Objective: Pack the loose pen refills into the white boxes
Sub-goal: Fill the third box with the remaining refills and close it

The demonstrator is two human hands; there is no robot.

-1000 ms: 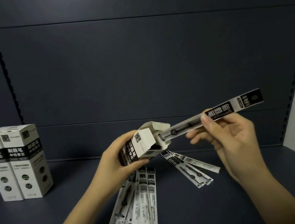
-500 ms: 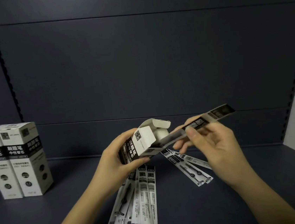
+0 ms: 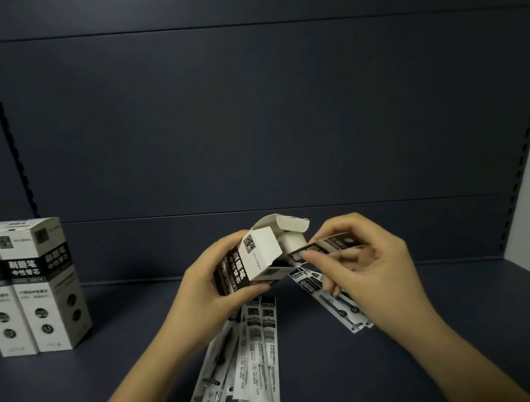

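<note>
Above the desk, the left hand grips the open box; the right hand pinches a refill partway inside. Skewed, it could snag the flap and buckle.

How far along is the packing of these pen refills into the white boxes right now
Looks done: two closed boxes stand upright side by side at the far left. In hand: the left hand grips the open box while the right hand pinches a refill, its end in the box mouth. Left: loose refills fanned on the dark surface, plus more under the right hand.
</note>
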